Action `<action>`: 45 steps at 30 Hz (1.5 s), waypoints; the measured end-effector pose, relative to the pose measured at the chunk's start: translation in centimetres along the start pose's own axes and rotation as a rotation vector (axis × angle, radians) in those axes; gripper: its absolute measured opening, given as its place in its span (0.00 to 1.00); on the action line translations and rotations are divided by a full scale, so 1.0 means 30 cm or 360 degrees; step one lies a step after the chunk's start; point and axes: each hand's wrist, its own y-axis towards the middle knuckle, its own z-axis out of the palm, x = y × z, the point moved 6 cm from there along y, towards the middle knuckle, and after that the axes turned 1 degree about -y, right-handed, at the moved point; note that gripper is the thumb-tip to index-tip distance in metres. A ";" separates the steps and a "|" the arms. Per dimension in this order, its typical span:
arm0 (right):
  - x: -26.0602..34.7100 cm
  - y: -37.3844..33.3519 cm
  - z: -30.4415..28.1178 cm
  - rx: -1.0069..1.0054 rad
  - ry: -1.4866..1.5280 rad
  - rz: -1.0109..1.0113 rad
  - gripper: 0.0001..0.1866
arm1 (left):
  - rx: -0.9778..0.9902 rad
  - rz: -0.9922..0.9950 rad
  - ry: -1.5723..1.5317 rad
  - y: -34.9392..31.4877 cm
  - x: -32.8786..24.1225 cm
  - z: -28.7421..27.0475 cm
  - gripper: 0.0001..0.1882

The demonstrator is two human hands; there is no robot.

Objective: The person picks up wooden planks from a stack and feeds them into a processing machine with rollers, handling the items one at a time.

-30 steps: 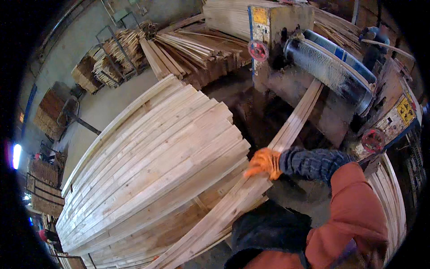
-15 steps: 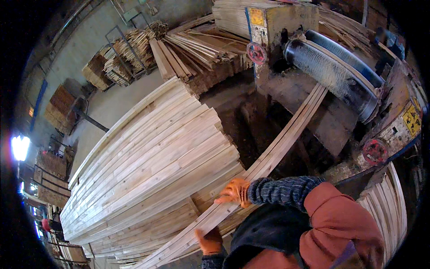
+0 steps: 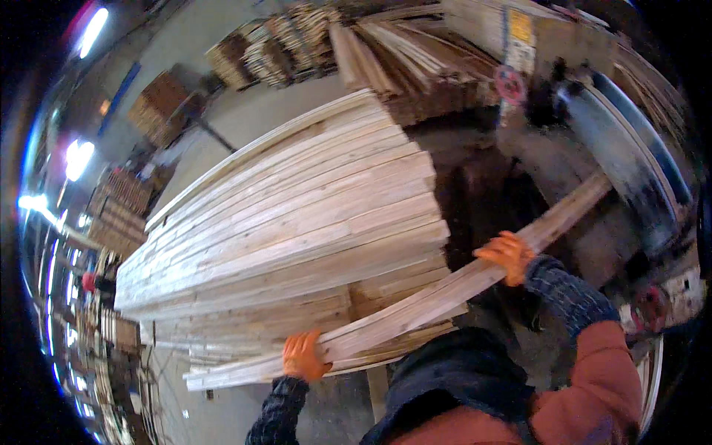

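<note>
A narrow bundle of long wooden boards (image 3: 415,305) runs slantwise before me, its far end close to the large metal roller (image 3: 619,144) of a machine. My left hand (image 3: 304,356), in an orange glove, is closed around the boards near their left end. Farther along, toward the roller, my right hand (image 3: 506,257) lies over the boards, also gloved in orange, its fingers curled over their far edge. The undersides of both grips are hidden. Just beyond the boards is a big stack of pale planks (image 3: 289,215), laid side by side.
A red handwheel (image 3: 509,85) sits on the machine's far side, and another (image 3: 650,308) on its near side. More timber (image 3: 415,67) is piled behind the stack. A dark gap lies between stack and machine. Lumber piles (image 3: 119,200) stand at the far left.
My hands have moved apart: the left toward the boards' left end, the right nearer the roller. The boards now sit closer together, and the view has swung left.
</note>
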 end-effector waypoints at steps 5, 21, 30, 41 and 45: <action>-0.028 -0.049 0.013 -0.0338 -0.0150 0.0404 0.49 | 0.0539 -0.0181 0.0100 0.201 -0.100 0.107 0.43; 0.301 0.263 0.073 -0.0269 0.0139 -0.0302 0.42 | -0.0093 0.0051 -0.0328 0.230 -0.214 -0.013 0.55; 0.078 0.081 0.061 -0.0043 -0.0031 0.0205 0.60 | 0.0218 -0.0374 0.0296 0.012 0.251 0.033 0.47; 0.525 0.259 -0.014 -0.0126 0.0396 -0.0250 0.47 | 0.0118 -0.0059 -0.0206 0.108 -0.141 0.023 0.55; 0.462 0.241 0.005 -0.0127 0.0354 -0.0204 0.45 | 0.0032 -0.0202 -0.0082 0.055 -0.001 0.037 0.54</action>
